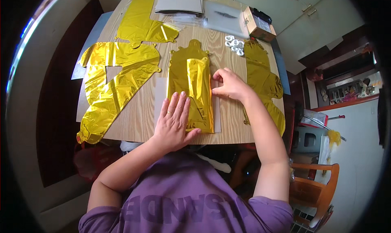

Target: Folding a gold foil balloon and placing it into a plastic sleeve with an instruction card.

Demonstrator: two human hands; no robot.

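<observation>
A gold foil balloon (178, 72) lies partly folded at the middle of the table, its rounded, tabbed end pointing away from me. Beneath it is a grey sheet of card (160, 86), which shows along both sides. My left hand (172, 121) presses flat on the lower left of the foil, fingers stretched out. At the foil's right edge my right hand (230, 85) has its fingers curled, with thumb and forefinger on the edge. The exact grip of those fingertips is hard to see.
More flat gold foil balloons lie at the left (118, 82), far left (136, 19) and right (260, 76). At the back are a stack of grey cards (179, 3), clear plastic bags (224, 19) and a cardboard box (258, 25). Several white rolls (234, 45) sit nearby.
</observation>
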